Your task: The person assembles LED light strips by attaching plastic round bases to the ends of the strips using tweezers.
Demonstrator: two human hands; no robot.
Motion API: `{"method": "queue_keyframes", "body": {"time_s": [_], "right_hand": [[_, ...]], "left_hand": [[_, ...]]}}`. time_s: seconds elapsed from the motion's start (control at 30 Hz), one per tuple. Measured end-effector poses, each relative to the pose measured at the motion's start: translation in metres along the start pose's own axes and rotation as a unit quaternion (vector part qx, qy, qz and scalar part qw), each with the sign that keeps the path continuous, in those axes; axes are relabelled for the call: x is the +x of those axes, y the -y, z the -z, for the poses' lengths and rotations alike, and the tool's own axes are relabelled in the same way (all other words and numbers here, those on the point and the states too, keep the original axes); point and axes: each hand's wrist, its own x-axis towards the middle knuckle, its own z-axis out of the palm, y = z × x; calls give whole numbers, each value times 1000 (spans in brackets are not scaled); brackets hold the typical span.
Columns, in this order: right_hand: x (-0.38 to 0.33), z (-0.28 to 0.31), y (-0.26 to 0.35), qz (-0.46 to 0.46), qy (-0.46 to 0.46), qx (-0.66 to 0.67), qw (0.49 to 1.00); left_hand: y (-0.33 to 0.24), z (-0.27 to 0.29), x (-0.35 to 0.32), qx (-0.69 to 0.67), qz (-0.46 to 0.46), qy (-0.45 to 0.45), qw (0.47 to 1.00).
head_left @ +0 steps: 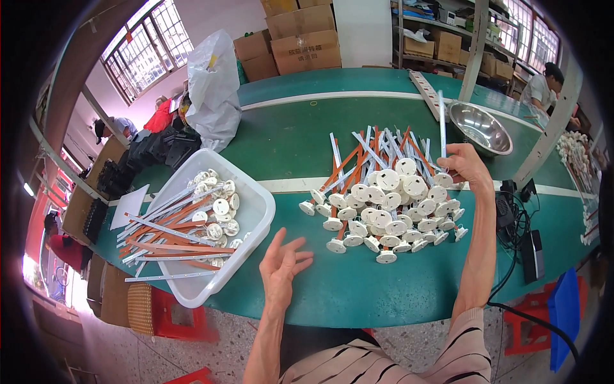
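Strip (442, 121): pale, upright, pinched in the right hand (471, 168) at the right side of the disc pile (391, 201), toward the right end of the table (307, 150).
Left hand (280, 267): empty, fingers spread, over the table's near edge, beside the white tub (267, 211).
Pile step: apparently handling one piece; picking or placing unclear.
Next move: likely calls for keeping strip clear of neighbours.

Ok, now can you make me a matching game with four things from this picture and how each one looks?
1. left hand
2. metal bowl
3. right hand
4. tub

A. white
B. holding an upright strip
C. fingers open, holding nothing
D. silver and shiny

Pairs: 1-C, 2-D, 3-B, 4-A
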Motion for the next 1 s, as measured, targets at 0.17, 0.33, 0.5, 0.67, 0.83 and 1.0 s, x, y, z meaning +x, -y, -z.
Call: {"method": "queue_keyframes", "body": {"time_s": [0.17,0.33,0.5,0.67,0.83,1.0], "right_hand": [[20,-12,-33,-50,-23,-45,997],[16,-24,-38,-9,-129,-56,990],[25,-10,-54,-33,-48,-21,998],[24,-7,-62,-27,-92,-52,994],[23,-16,-46,-28,-147,-299,943],[13,-5,-33,52,-226,-355,906]], "left_hand": [[1,-1,1,8,-1,0,1000],[0,1,0,12,-4,0,1000],[2,0,1,11,0,5,1000],[5,-1,3,5,7,9,1000],[3,1,3,16,7,-6,1000],[8,1,6,2,13,13,1000]]}}
